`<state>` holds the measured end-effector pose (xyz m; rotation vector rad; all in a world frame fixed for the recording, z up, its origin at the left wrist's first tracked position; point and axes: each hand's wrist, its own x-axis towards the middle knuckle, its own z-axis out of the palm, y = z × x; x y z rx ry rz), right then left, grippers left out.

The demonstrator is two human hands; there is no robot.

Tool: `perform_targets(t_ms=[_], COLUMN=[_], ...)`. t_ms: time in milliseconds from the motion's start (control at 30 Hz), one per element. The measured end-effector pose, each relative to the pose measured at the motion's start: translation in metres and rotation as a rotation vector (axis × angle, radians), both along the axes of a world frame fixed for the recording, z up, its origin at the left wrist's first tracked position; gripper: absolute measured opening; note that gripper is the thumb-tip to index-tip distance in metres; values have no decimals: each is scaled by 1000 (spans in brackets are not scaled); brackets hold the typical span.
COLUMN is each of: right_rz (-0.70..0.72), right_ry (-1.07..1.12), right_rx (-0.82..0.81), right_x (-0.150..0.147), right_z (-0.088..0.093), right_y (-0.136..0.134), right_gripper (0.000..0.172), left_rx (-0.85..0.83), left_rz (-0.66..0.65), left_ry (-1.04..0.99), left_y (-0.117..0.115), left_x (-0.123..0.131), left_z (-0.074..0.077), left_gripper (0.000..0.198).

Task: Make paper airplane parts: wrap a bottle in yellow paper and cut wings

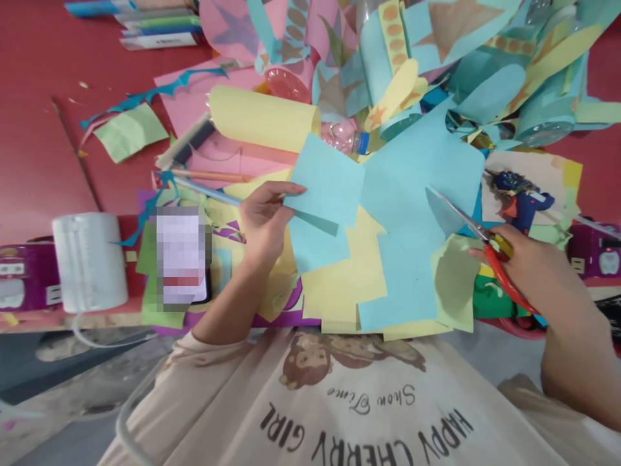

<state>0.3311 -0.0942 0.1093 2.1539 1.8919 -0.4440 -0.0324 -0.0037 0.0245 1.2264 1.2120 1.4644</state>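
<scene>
My left hand [266, 217] pinches a light blue piece of paper [330, 184] by its left edge, between thumb and fingers. In my right hand [528, 259] is a pair of scissors [468, 223] with red and yellow handles. Their blades point up and left over a larger blue sheet [417, 168], and they look closed or nearly so. Beneath lie overlapping blue and yellow sheets [339, 291], and a pale green piece [455, 278] rests at the right of the pile.
A phone [182, 255] with a blurred screen and a white power bank or adapter-like block [90, 262] lie at left. Behind stand paper-covered plastic bottles [383, 71], beside a yellow paper roll [264, 120]. Markers [160, 26] sit at the back left of the red table [33, 142].
</scene>
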Motion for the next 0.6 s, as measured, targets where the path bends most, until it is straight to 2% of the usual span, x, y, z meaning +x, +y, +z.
perform_targets(t_ms=[100,167,300,433,533,600], right_rz=[-106,-116,-35,6,64,88], right_ry=[-73,-43,31,-19,-53,-73], right_rx=[-17,-51,-33,17,-23,-8], right_x=[-7,-12,-25,-37,-40,-40], right_z=[8,9,0,-13,-11,-6], right_y=[2,7,16,22,24,24], right_gripper=[42,41,47,43,49,57], left_rx=[0,-18,-73,-43,-7,-90], left_rz=[54,52,50,33,9,-51], left_ry=[-26,-42,-58,4,-38,-33], left_y=[4,4,4,2,2,2], left_x=[1,2,3,0,0,1], left_z=[4,7,8,7,8,11], left_gripper=[16,13,23,20,25,21])
